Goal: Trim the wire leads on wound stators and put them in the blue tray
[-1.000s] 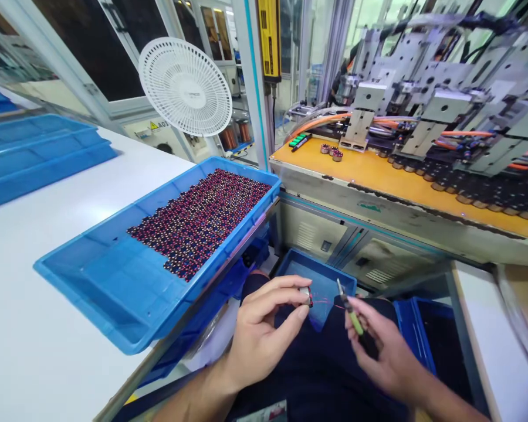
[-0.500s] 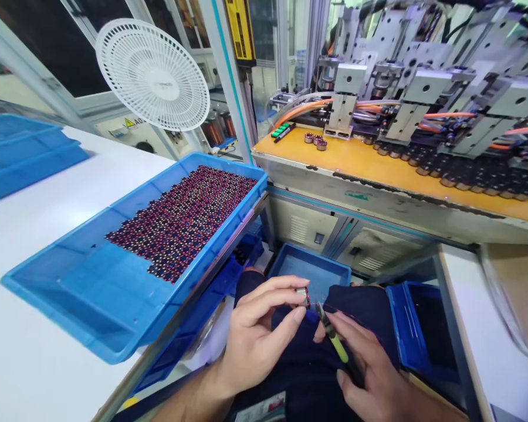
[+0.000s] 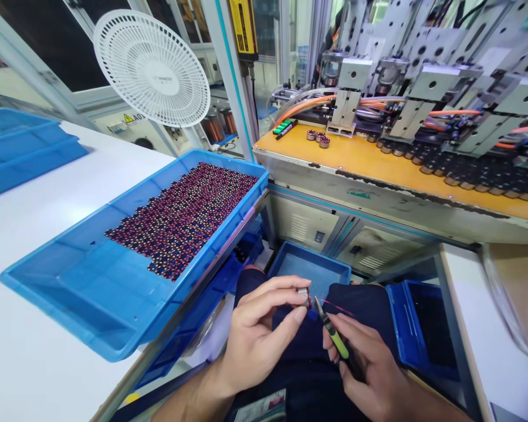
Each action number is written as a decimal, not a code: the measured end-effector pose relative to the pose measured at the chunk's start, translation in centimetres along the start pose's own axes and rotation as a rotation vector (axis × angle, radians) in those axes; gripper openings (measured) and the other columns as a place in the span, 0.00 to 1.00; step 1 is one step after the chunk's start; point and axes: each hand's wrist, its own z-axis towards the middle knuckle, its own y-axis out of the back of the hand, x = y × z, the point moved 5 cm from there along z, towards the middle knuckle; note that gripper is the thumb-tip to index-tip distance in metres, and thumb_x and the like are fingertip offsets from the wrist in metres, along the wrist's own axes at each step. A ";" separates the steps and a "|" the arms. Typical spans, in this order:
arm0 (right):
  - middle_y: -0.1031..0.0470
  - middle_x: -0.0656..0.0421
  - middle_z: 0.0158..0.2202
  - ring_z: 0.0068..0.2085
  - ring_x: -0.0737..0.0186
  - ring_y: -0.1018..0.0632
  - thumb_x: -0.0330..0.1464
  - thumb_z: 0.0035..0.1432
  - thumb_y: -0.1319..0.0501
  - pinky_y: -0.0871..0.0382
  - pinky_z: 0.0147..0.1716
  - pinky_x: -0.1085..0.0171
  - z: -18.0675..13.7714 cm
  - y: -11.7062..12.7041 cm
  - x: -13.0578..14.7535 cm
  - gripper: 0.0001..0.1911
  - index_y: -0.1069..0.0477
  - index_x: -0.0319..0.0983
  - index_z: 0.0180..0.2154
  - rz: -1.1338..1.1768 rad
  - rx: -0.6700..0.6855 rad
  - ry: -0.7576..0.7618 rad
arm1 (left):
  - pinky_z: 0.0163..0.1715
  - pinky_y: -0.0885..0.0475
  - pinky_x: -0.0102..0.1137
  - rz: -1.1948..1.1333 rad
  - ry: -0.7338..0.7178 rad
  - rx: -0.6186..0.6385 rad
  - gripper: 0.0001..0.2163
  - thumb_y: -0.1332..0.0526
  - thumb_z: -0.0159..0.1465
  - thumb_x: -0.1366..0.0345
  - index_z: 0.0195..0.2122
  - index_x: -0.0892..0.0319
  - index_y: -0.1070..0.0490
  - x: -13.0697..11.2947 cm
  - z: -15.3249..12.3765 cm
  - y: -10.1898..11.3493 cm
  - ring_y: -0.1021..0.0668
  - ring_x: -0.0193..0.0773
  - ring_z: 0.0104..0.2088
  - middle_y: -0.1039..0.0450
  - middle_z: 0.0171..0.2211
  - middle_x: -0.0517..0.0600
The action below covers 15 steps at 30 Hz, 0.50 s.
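Observation:
My left hand (image 3: 257, 334) pinches a small wound coil (image 3: 305, 297) between thumb and fingers, low in the middle of the view over my lap. My right hand (image 3: 369, 366) is closed round green-handled tweezers (image 3: 332, 334), whose tip touches the coil. A thin red wire (image 3: 337, 307) trails from the coil to the right. A tilted blue tray (image 3: 83, 281) holding many dark red coils (image 3: 185, 214) rests on the white table's edge, to the left of my hands.
A small blue bin (image 3: 310, 266) sits below my hands and another blue bin (image 3: 416, 328) at the right. A machine with an orange deck (image 3: 378, 164) and a row of coils stands ahead. A white fan (image 3: 152, 67) and stacked blue trays (image 3: 22, 149) stand behind.
The view swung right a second ago, then settled. My right hand moved left and brought the tweezers' tip up to the coil; the left hand kept its pinch.

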 end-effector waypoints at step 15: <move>0.27 0.56 0.43 0.39 0.64 0.22 0.22 0.56 0.40 0.24 0.44 0.62 0.8 2.1 1.6 0.34 0.37 0.51 0.62 0.490 0.025 -0.237 | 0.44 0.20 0.39 -0.134 -0.096 0.005 0.17 0.32 0.58 0.78 0.44 0.55 0.33 1.5 -0.3 0.2 0.20 0.43 0.46 0.26 0.44 0.53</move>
